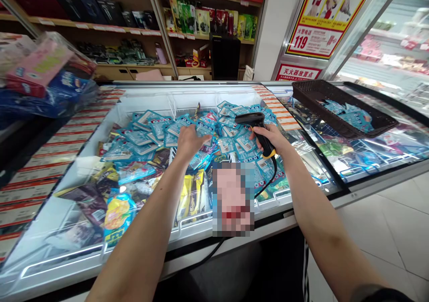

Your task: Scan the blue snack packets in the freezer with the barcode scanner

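My right hand (273, 137) is wrapped round a black and yellow barcode scanner (263, 139), its head pointing left over the packets. A black cable runs down from the scanner's handle. Over the pile of flat blue packets (140, 136) in the chest freezer (134, 97), my left hand (191, 142) has its thumb spread to the right. Its other fingers are partly hidden, and nothing is visibly held in it. More blue packets (246, 140) with barcodes lie beneath the scanner.
On the freezer's right side sits a dark brown basket (368, 134) with several blue packets. Bagged boxes (47, 69) stand at the left. Yellow-wrapped items (192, 192) lie near the freezer's front. A pixelated patch covers part of the front edge. Stocked shelves (144, 31) stand behind.
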A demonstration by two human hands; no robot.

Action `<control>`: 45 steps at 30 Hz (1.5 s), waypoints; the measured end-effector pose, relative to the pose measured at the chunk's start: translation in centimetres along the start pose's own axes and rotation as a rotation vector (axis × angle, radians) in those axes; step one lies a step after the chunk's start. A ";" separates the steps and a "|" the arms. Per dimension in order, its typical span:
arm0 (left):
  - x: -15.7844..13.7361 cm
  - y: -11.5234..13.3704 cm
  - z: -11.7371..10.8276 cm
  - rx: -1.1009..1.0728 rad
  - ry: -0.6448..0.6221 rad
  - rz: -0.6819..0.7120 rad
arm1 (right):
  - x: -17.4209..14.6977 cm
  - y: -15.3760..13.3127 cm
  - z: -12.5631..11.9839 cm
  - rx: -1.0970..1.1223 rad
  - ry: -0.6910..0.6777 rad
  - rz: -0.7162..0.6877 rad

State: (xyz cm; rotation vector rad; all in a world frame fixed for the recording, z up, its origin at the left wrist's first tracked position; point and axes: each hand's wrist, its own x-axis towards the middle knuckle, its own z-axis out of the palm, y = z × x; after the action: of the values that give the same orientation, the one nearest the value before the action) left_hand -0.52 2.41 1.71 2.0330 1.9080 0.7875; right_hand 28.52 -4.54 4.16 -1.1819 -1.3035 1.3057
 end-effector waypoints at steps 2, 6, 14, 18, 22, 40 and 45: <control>0.0 -0.6 0.3 -0.112 0.097 0.040 | -0.1 0.0 0.1 -0.005 0.001 0.009; -0.2 -1.4 0.9 -0.340 0.209 0.078 | -0.4 -0.2 0.2 -0.013 -0.018 0.003; 0.0 -2.7 1.8 -0.566 0.285 0.046 | -1.0 -0.7 0.5 -0.006 -0.143 -0.049; 0.0 -2.8 2.1 -0.731 0.222 0.024 | -1.2 -0.8 0.9 -0.010 -0.212 -0.047; 0.1 -3.0 2.2 -0.778 0.212 0.038 | -1.2 -0.8 1.1 -0.041 -0.250 -0.039; 0.4 -3.6 2.8 -0.752 0.194 0.077 | -1.2 -0.8 1.5 -0.059 -0.272 -0.064; 0.3 -3.6 2.8 -0.739 0.186 0.068 | -1.3 -0.9 1.9 -0.080 -0.267 -0.061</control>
State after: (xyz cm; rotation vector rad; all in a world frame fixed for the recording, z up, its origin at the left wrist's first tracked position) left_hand -2.05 3.67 -2.39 1.5945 1.3225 1.4714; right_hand 26.81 -6.03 5.02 -1.0375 -1.5838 1.4129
